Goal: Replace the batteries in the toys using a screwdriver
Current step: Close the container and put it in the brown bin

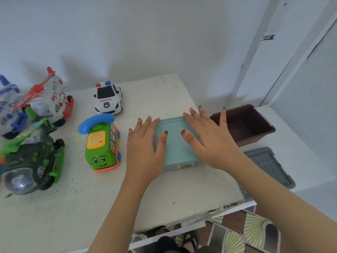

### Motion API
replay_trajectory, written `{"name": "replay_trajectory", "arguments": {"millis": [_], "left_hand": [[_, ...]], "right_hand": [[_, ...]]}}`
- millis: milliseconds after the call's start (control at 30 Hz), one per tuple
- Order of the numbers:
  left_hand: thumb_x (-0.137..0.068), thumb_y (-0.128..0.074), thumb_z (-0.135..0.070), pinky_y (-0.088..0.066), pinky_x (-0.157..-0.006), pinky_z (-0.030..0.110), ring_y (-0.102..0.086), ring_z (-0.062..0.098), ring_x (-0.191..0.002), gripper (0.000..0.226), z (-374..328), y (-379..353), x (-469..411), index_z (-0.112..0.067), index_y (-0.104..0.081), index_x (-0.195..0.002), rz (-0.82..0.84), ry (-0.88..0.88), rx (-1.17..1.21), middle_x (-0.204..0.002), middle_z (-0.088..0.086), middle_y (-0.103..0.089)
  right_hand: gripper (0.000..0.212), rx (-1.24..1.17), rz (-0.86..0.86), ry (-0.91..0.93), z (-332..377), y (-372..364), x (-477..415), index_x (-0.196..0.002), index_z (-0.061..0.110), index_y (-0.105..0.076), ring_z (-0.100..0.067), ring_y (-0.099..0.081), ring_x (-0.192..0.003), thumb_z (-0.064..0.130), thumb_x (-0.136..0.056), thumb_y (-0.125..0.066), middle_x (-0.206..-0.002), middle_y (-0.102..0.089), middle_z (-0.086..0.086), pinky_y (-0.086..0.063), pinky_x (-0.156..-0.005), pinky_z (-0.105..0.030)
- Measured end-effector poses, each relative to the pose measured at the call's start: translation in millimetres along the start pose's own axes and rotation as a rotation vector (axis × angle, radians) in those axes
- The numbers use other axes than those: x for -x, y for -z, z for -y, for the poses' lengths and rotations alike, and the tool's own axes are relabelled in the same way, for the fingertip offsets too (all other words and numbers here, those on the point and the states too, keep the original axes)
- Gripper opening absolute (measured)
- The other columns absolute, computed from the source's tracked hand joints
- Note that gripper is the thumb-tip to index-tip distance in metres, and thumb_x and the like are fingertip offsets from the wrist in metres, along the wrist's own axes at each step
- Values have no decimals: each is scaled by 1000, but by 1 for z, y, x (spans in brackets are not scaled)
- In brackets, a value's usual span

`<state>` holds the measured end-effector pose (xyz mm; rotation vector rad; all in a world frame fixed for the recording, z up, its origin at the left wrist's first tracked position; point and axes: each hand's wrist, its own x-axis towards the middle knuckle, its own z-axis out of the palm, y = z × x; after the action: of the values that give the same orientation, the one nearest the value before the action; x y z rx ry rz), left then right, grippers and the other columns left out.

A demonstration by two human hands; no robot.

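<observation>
Five toys stand on the white surface [82, 207]. At the far middle, a white police car [108, 98] with black windows, a red and blue light bar and "POLICE" on its hood sits on its wheels, nose toward the near side. Just nearer is a green bus-shaped phone toy [102, 143] with a smiling face, yellow keypad, blue wheels, orange base and a blue handset lying across its far end. Crowded together at the left are a green and black helicopter toy [31, 157] with a clear dome nose, a white and red helicopter toy [52, 99] behind it, and a white and blue toy [8, 106] cut off by the left edge.
</observation>
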<state>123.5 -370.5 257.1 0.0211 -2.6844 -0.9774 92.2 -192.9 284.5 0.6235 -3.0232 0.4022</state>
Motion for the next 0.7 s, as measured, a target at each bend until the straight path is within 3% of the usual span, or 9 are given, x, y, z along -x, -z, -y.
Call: {"name": "replay_trajectory", "arguments": {"millis": [100, 233, 300, 433, 567, 700], "left_hand": [[-91, -21, -56, -17, -118, 43, -27, 25, -145, 68, 1, 0, 0, -19, -49, -141, 3, -12, -14, -152, 6, -41], [-91, -25, -54, -20, -115, 34, -33, 27, -141, 66, 0, -1, 1, -16, -52, -138, -3, -8, 0, -150, 8, -43], [-91, -32, -51, -21, -113, 31, -36, 25, -139, 62, -1, -1, 2, -14, -54, -136, -28, 25, 58, -148, 9, -45], [-97, -54, -25, -30, -115, 39, -40, 24, -135, 43, -4, -2, 0, -10, -50, -137, -94, 178, 226, -144, 10, -47], [-95, -59, -16, -34, -113, 43, -43, 23, -133, 44, -8, -1, -1, -9, -49, -137, -104, 219, 277, -142, 9, -49], [-96, -58, -15, -34, -113, 41, -43, 21, -133, 48, -8, 0, 1, -8, -45, -141, -98, 237, 316, -143, 7, -48]], "right_hand": [[85, -4, -63, -8, 1, -3, 1, -151, 23, -25, -14, -6, -148, 65, -85, 9, -158, -24, 1, 17, -114, -50], [80, -86, -258, -21, 3, -9, 5, -133, 12, -54, -25, -41, -135, 60, -95, -2, -138, -54, -7, -15, -117, -47], [69, -107, -262, -49, 3, -11, 5, -130, 11, -57, -27, -46, -131, 56, -97, -15, -135, -57, -9, -24, -114, -46], [62, -21, -212, -36, 6, -4, 4, -136, 14, -50, -25, -35, -139, 49, -96, -19, -144, -48, -8, -12, -116, -50], [64, 97, -118, 65, 21, 0, 7, -150, 21, -31, -24, -17, -147, 55, -97, -16, -156, -29, -9, 10, -115, -53], [64, 218, -34, 99, 31, -8, 8, -149, 24, -34, -30, -19, -146, 58, -97, -18, -156, -28, -15, 4, -113, -62]]}}
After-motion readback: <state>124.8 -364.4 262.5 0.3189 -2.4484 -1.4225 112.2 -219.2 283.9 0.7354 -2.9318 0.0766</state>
